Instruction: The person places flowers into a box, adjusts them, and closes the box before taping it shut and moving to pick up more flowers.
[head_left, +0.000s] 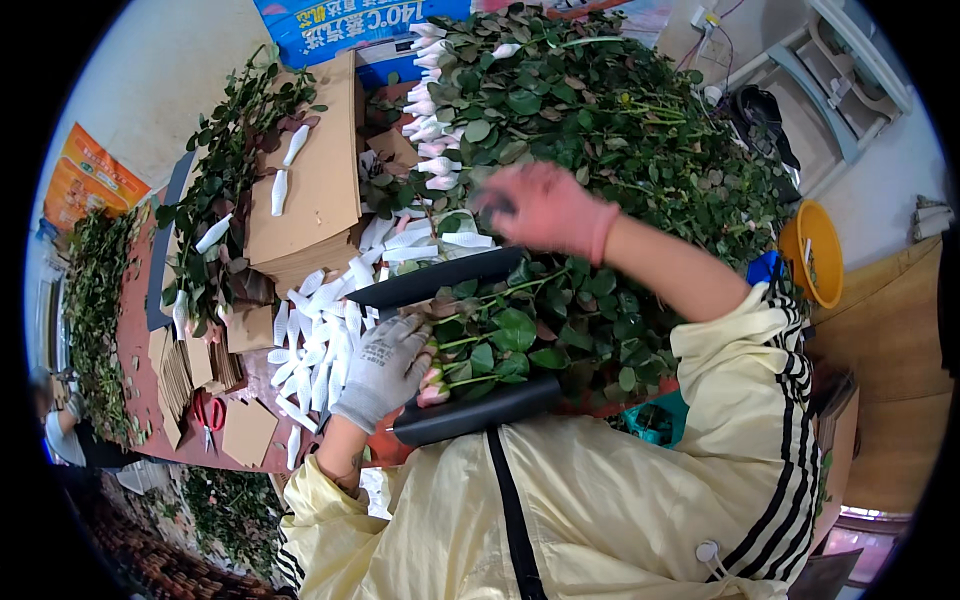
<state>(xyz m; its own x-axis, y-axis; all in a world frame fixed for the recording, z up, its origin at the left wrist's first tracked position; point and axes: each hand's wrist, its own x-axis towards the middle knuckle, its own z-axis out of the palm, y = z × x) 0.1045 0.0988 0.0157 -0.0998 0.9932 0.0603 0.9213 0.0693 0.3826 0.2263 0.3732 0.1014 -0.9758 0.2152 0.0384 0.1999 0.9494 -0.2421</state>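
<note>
My left hand (385, 370), in a grey knitted glove, is curled against pink rose heads (432, 388) beside a black padded holder. Leafy rose stems (480, 342) run rightward from them, between that near black pad (478, 412) and a far black pad (436, 280). The left fingertips are partly hidden among the blooms. Motion smears my right hand (550, 210), in a pink glove, above the near-left part of a large rose pile (600, 130); whether it holds anything is unclear. White foam net sleeves (325, 325) lie heaped next to my left hand.
Sleeved rose heads (432, 130) line the pile's left edge. Stacked cardboard sheets (310, 170) carry more roses (225, 165). Red-handled scissors (208, 418) and small cardboard pieces (252, 435) lie at the table's near left. A yellow basin (812, 255) stands right; another person (65, 430) is far left.
</note>
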